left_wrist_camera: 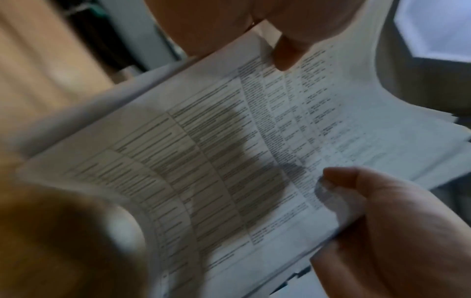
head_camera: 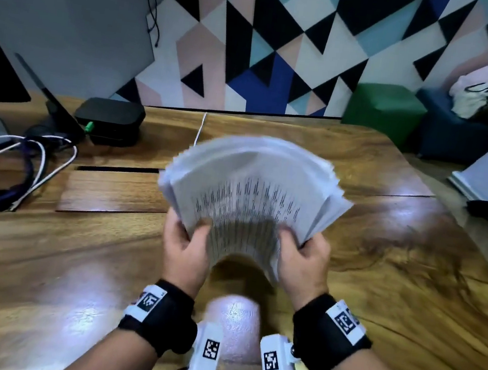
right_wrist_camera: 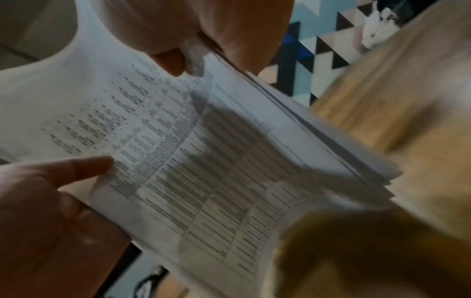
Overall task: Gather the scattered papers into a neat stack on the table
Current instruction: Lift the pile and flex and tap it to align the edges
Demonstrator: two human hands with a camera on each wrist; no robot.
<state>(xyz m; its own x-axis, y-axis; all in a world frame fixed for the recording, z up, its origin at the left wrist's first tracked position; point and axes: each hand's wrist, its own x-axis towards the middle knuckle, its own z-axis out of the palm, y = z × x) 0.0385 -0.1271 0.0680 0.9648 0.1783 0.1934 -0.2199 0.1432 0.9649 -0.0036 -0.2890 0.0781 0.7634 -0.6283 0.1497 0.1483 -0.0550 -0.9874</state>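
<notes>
Gripping the bowed papers (head_camera: 251, 191) above the wooden surface (head_camera: 378, 276): left hand (head_camera: 185, 246) at 7 o'clock, right hand (head_camera: 304, 260) at 5 o'clock, thumbs on top.

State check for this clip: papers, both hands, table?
papers: gathered in one bundle, bowed, edges fanned, held above the table
left hand: grips the bundle's left side
right hand: grips the bundle's right side
table: no loose sheets visible on it

Both forearms reach up from the bottom edge; left hand (head_camera: 186, 246) and right hand (head_camera: 304, 260) clamp, thumbs on top, at centre frame.
</notes>
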